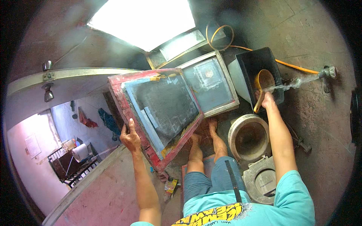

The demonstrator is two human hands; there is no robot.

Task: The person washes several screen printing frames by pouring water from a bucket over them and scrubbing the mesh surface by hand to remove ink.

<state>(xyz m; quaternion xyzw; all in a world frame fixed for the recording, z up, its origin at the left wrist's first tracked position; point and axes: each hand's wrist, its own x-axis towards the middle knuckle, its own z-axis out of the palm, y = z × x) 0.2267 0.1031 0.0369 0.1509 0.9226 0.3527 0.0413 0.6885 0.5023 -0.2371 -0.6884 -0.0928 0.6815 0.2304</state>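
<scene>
My left hand (pixel 131 136) grips the left edge of a red-painted framed screen (pixel 167 110), thumb on its face. Blue and yellow tape line the inside of this frame, which tilts in front of me. Behind it to the right leans a second, pale-framed screen (pixel 209 82) with a whitish patch. My right hand (pixel 265 99) is closed around a yellowish plastic dipper (pixel 258 84) held over a black square tub (pixel 251 60). Water from a wall tap (pixel 328 74) streams into the dipper. Some fingers of the right hand are hidden behind the dipper's handle.
A toilet bowl (pixel 249 138) stands right of my legs, beside a cistern-like part (pixel 261 178). An orange hose (pixel 297 67) runs from the tap and coils behind the tub. A low wall (pixel 93 186) and a door edge (pixel 84 71) lie left. A small yellow packet (pixel 170 186) is below the red frame.
</scene>
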